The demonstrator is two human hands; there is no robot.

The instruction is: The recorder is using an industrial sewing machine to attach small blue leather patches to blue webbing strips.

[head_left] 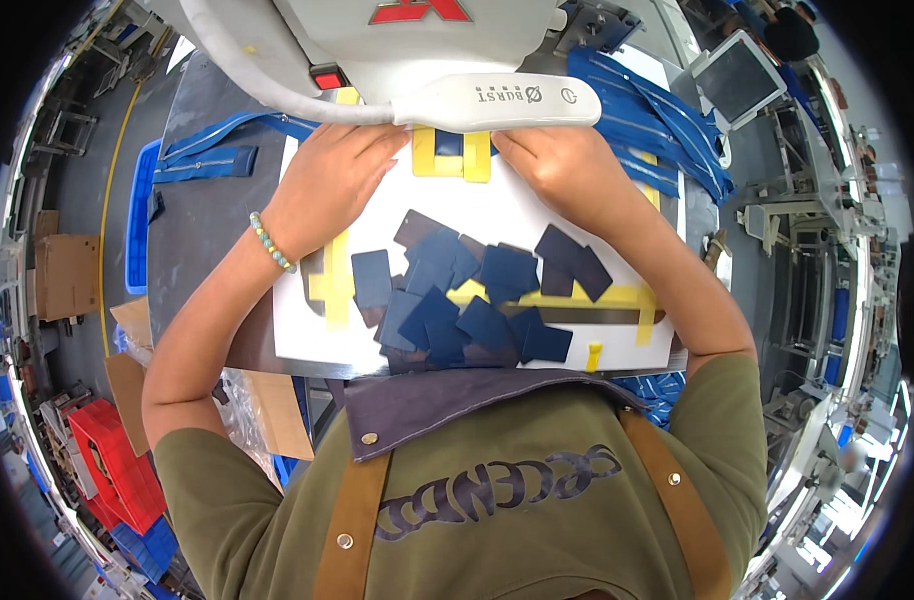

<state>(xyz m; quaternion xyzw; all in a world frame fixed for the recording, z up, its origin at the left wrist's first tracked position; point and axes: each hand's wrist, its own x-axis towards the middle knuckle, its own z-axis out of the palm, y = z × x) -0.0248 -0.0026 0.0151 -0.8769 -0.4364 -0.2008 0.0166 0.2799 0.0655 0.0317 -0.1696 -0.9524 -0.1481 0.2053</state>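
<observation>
Beneath a white elongated lamp (537,90), both hands are at a small yellow-edged frame (477,168) with a dark blue piece (449,145) inside it. My left hand (339,178) is at the frame's left side, fingers bent and together. At its right side is my right hand (559,162), thumb and fingers drawn together. The lamp covers part of the fingertips, so anything pinched there is hidden. Several loose dark blue square pieces (507,270) lie overlapping on the white board (317,340) between my forearms.
A white machine head (427,45) stands over the far side. Blue strips with pale lines (652,120) are heaped at the far right; another blue strip (212,163) lies at left. Yellow tape (335,290) marks the board. A blue bin (137,220) stands beyond the table's left edge.
</observation>
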